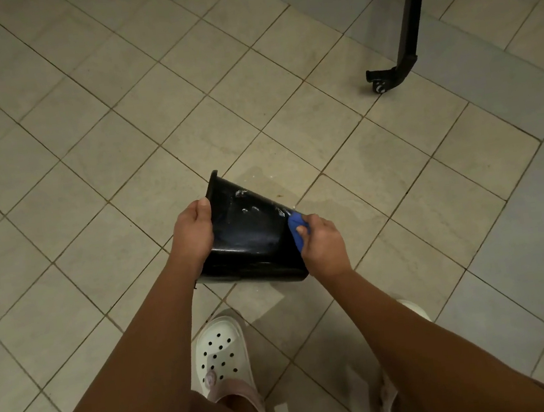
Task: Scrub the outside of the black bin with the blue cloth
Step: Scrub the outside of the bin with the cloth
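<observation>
White clogs [221, 355], black castered leg [407, 23]

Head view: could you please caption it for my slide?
Left hand holds black bin; right hand presses blue cloth against it.

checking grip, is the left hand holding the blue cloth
No, the blue cloth is bunched in the right hand; the left hand grips the black bin at its edge.

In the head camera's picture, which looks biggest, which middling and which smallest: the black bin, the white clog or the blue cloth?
1. black bin
2. white clog, with its heel end hidden, so only the visible part is ranked
3. blue cloth, mostly bunched in the right hand, so it may look smaller than it is
</observation>
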Tool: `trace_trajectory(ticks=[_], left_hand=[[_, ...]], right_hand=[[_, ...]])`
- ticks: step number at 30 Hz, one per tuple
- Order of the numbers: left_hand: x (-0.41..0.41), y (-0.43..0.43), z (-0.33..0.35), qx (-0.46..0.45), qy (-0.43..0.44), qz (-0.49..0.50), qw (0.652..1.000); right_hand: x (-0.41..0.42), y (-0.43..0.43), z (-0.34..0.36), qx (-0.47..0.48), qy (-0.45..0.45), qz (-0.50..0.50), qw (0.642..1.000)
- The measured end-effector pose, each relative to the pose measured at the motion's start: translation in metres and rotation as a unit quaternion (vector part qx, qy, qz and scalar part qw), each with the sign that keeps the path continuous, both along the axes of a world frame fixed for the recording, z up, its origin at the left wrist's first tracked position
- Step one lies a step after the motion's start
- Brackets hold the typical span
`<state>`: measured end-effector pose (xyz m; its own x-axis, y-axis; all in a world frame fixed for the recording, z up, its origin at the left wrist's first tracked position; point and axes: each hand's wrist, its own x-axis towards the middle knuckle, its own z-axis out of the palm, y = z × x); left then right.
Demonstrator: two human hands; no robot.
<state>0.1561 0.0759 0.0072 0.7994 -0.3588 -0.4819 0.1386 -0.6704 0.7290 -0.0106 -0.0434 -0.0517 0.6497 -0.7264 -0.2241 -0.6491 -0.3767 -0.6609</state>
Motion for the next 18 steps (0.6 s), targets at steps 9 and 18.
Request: trace_trajectory(ticks=[9,18], left_hand=[[0.002,0.001,0.001,0.004,0.003,-0.007,1.0],[0.003,0.0,0.0,0.005,0.004,-0.011,1.0]], right_hand=[[0.006,0.014,0.007,-0.014,-0.03,0.05,0.998],[-0.011,0.021,0.003,-0.072,0.028,0.027,0.997]])
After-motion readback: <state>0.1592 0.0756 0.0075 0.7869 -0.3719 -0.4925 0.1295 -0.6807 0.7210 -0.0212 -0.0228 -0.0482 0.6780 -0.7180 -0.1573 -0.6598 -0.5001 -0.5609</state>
